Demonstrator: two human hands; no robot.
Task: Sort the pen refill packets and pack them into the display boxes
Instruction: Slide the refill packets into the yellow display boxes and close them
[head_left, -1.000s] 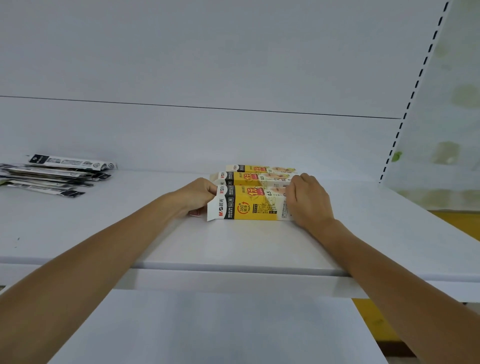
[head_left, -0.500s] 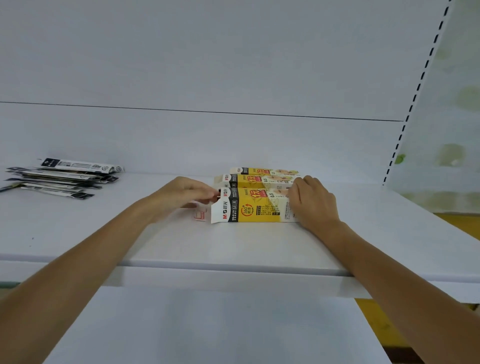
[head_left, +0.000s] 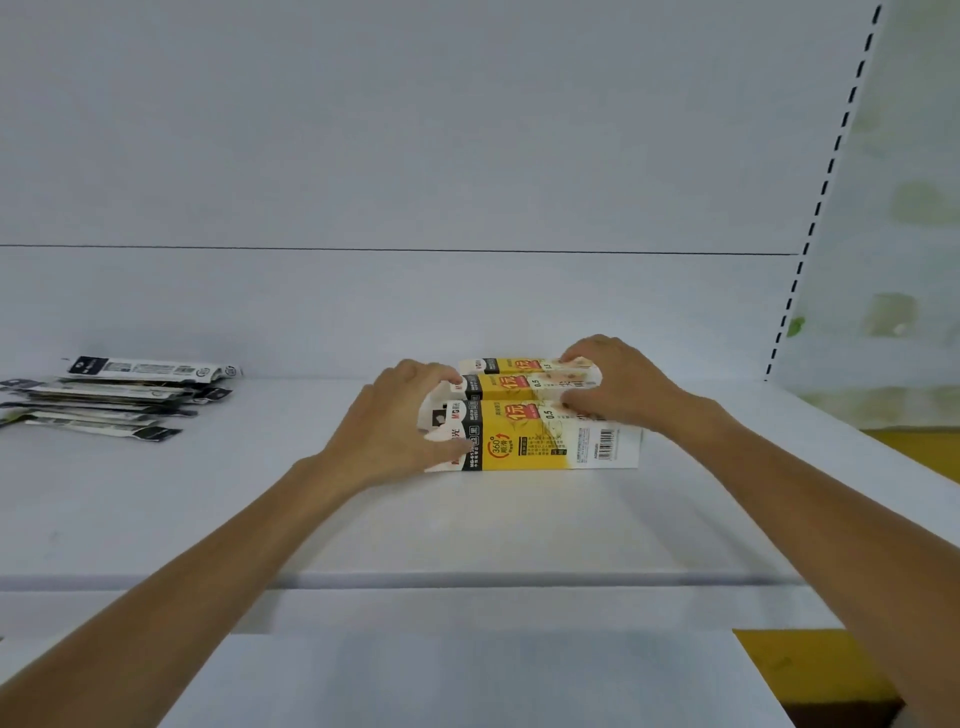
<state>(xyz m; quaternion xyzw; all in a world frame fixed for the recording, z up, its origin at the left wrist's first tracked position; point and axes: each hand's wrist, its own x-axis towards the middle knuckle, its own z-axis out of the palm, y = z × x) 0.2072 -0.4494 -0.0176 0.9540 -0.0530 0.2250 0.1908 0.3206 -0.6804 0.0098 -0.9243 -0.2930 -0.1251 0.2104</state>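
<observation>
Three yellow-and-white display boxes lie side by side on the white shelf (head_left: 467, 525). The nearest box (head_left: 540, 441) shows a barcode at its right end. My left hand (head_left: 400, 426) grips the left end of the nearest box, fingers curled over its top and thumb on its front face. My right hand (head_left: 613, 382) grips the right end of the middle box (head_left: 511, 385), fingers curled over its top. The far box (head_left: 506, 365) lies just behind. A pile of black-and-white refill packets (head_left: 119, 395) lies at the left of the shelf.
The shelf's back wall (head_left: 467, 312) rises right behind the boxes. A slotted upright (head_left: 810, 223) stands at the right. A lower white shelf (head_left: 467, 675) juts out beneath the front edge, with yellow floor (head_left: 810, 660) at the right.
My left hand moved right onto the nearest box's left end. My right hand slid back from the nearest box's right end to the middle box, uncovering the barcode.
</observation>
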